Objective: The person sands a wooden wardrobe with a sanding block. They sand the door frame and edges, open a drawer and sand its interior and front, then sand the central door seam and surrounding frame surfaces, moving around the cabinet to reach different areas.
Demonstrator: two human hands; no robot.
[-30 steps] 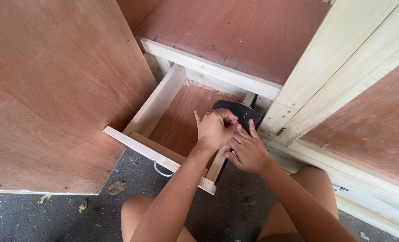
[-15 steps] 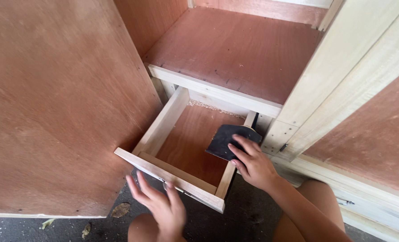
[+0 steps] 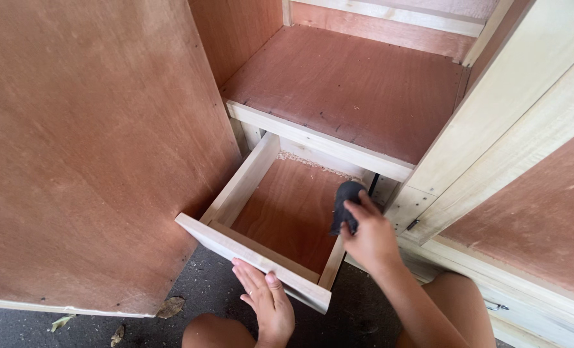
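A wooden drawer with a reddish plywood bottom stands pulled out of a cabinet. My right hand grips a dark folded sheet of sandpaper and presses it against the drawer's right side wall. My left hand lies flat, fingers together, against the pale front panel of the drawer near its right corner.
A reddish plywood shelf sits above the drawer. An open cabinet door hangs at the left, another door at the right. Sawdust lies at the drawer's back. My bare knees and dark ground with dry leaves are below.
My left hand left the sandpaper, dropped below the drawer and now rests on its front panel. My right hand keeps the sandpaper, now folded against the right wall. The view tilted up.
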